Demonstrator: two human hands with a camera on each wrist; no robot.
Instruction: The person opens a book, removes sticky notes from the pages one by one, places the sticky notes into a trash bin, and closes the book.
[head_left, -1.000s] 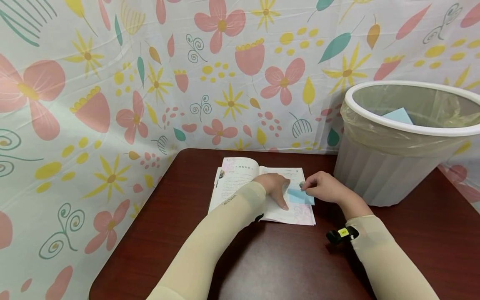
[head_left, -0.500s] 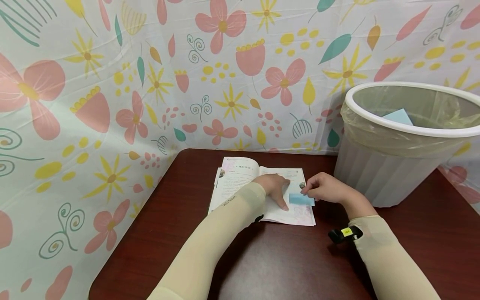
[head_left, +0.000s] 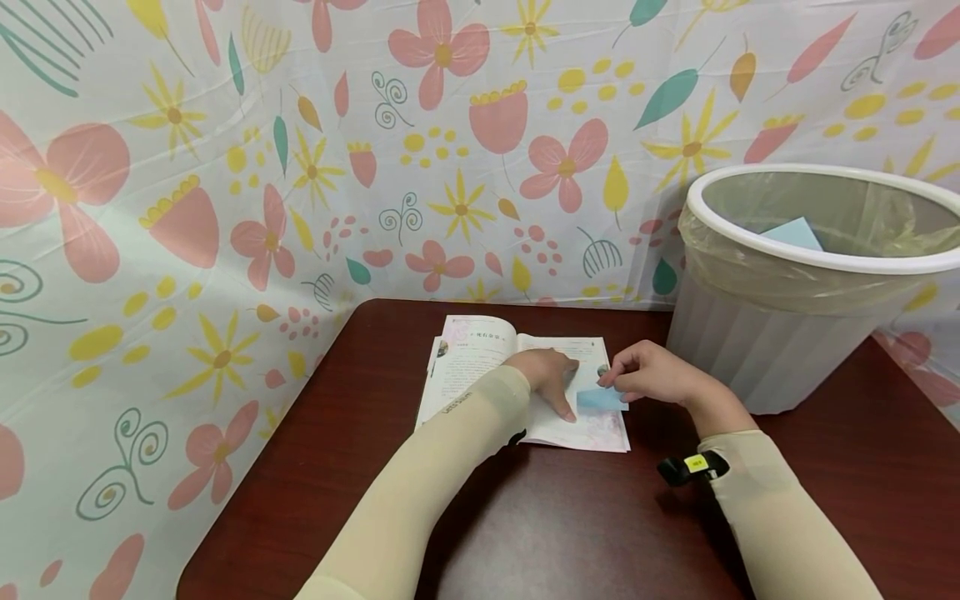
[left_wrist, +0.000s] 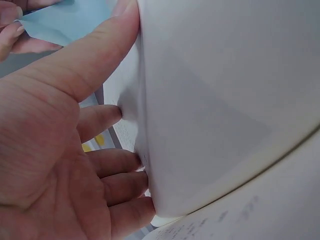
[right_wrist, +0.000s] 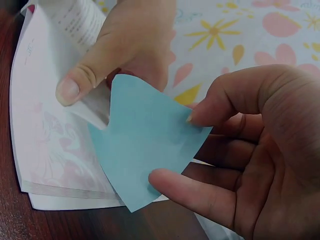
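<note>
An open book [head_left: 465, 379] with printed pages lies on the dark red table. My left hand [head_left: 546, 375] rests on its right page, thumb and fingers spread apart. From the left wrist, the left thumb [left_wrist: 100, 52] and fingertips touch the white page. A light blue sticky note [right_wrist: 145, 135] lies over the outer part of that right page. My right hand [head_left: 651, 373] pinches the note's outer edge between thumb and forefinger, and another finger touches it lower down. The note bends upward on the held side, while its other side runs beside the left thumb at the page.
On the right stands a large grey waste bin [head_left: 750, 350] with a white rim and a yellowish plastic liner. Another blue paper [head_left: 795, 234] is inside it. A floral-patterned cloth [head_left: 300, 150] hangs behind the table [head_left: 585, 525].
The sticky note's held edge has bent upward, so it looks narrower from the head than a second ago. The right hand has shifted slightly; the left hand stays in place.
</note>
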